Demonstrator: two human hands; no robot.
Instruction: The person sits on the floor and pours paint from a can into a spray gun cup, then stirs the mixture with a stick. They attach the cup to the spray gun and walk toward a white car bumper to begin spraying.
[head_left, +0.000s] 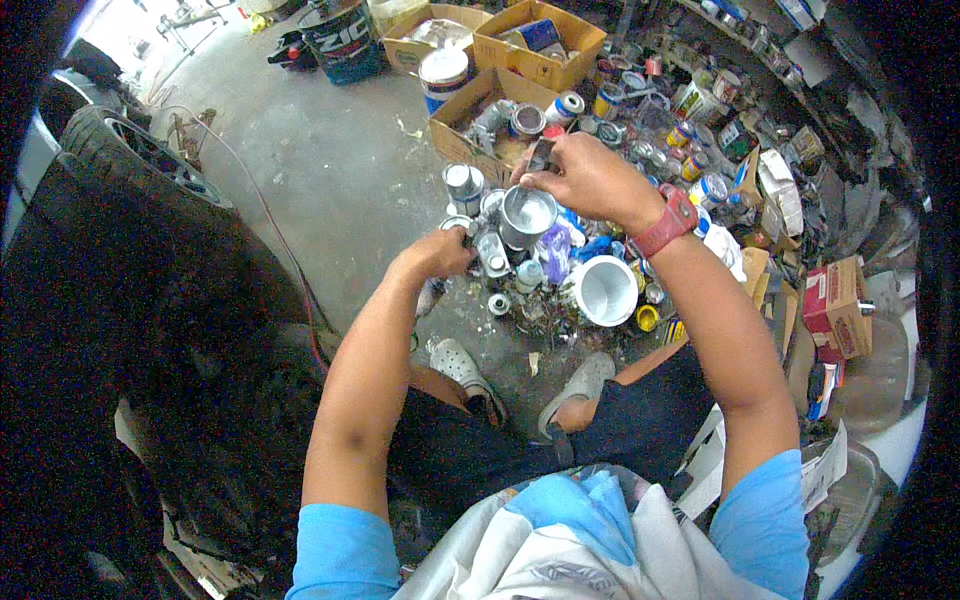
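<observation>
My right hand (pixel 592 176), a red watch on its wrist, is closed in a pinch on a flat dark strip (pixel 541 154), perhaps a stirring blade. Its lower end reaches the round can of grey paint (pixel 530 212) just below. To the left, my left hand (pixel 438 252) is closed, fingers wrapped round a dark, metallic-looking thing mostly hidden by the hand. Beside that hand lies a grey paint-smeared container (pixel 491 255). A white tub (pixel 605 291) stands right of the paint can, and a silver-topped can (pixel 463 184) behind my left hand.
Open cardboard boxes (pixel 537 45) and a large dark drum (pixel 343 42) stand at the back. Several small cans and jars crowd the floor at right. A tyre (pixel 140 160) and a thin hose (pixel 262 205) are at left. My feet in pale clogs (pixel 458 368) are close below.
</observation>
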